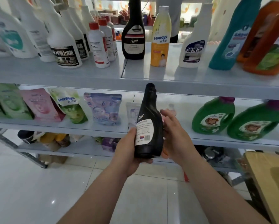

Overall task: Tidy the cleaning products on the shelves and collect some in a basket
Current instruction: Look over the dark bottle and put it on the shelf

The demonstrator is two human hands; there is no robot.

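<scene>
Middle shelf (59,126), left: refill pouches (103,109) standing in a row. Centre, in front of that shelf: the left hand (127,151) grips the black bottle (149,126) round its lower body, thumb on the white back label, fingers curled beneath the base. The bottle is upright, tilted slightly left, with most of its length above the grip. The right hand (172,131) lies at the bottle's right side, fingers loosely extended, holding nothing; contact with the bottle cannot be confirmed. Right: two green jugs (214,117) on the middle shelf.
</scene>
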